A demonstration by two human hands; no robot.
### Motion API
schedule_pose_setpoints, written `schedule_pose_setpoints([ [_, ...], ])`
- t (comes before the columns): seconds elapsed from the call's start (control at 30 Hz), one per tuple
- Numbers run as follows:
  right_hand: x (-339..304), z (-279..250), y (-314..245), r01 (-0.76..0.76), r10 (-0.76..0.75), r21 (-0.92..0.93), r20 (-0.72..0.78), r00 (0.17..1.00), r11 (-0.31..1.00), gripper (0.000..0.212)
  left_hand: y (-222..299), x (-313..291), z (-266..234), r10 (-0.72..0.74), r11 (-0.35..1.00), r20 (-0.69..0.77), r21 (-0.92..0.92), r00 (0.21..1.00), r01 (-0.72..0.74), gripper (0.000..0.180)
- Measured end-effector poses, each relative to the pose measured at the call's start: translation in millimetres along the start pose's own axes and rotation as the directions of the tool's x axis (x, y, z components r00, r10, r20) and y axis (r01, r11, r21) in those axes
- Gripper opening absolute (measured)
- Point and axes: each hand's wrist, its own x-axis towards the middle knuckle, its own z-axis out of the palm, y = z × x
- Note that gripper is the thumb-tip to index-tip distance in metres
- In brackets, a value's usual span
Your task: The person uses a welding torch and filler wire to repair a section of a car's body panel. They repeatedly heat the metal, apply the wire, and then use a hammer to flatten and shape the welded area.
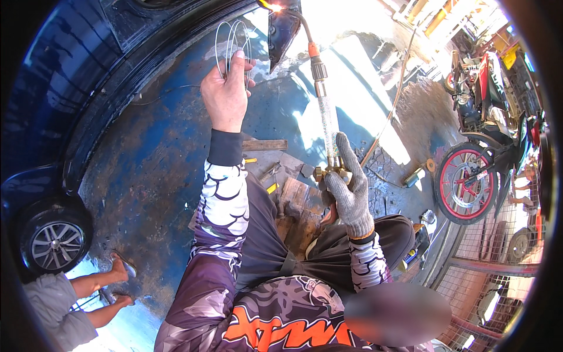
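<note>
My left hand [226,97] is bare and closed, its thumb pressing a loose coil of thin silvery wire [218,50] against the fingers. In my right hand [352,196], which wears a grey knit glove, a gas torch [326,111] is held by its lower end, close to the brass valve knobs [329,171]. The torch points away from me, and its thin neck bends left at the top. A bright orange glow shows at its tip, beside a dark pointed metal piece [282,38] at the upper edge. The wire coil is just left of that piece.
A dark blue vehicle [76,76] with a wheel [56,243] stands at left, near another person's legs [97,287]. Wooden blocks [299,205] and a plank [265,145] lie before me. At right are a motorcycle [469,182], a metal can [414,177] and a hose [399,94].
</note>
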Motion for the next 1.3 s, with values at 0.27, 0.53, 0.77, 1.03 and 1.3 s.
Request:
schedule_pose_setpoints([
  [0.27, -1, -5, -4, -0.074, 0.074, -0.034, 0.028, 0.997, 0.997, 0.073, -1, 0, -1, 0.013, 1.0, 0.003, 0.003, 1.0, -0.013, 0.034],
  [0.53, -1, -2, -11, -0.125, 0.125, -0.006, 0.037, 0.991, 0.992, 0.074, -1, 0, 1, 0.003, 1.0, -0.011, 0.016, 1.0, -0.003, 0.034],
  [0.77, -1, -4, -14, -0.181, 0.18, 0.013, 0.059, 0.982, 0.983, 0.073, -1, 0, 1, 0.001, 1.0, -0.011, 0.001, 1.0, -0.001, 0.034],
  [1.03, -1, -3, -10, -0.142, 0.143, -0.012, 0.028, 0.989, 0.99, 0.074, 0, 0, 1, -0.012, 1.0, -0.01, -0.022, 1.0, 0.012, 0.034],
  [1.3, 0, -4, -10, -0.128, 0.128, -0.003, 0.039, 0.991, 0.992, 0.074, 1, 0, 1, -0.009, 1.0, -0.002, 0.0, 1.0, 0.009, 0.034],
])
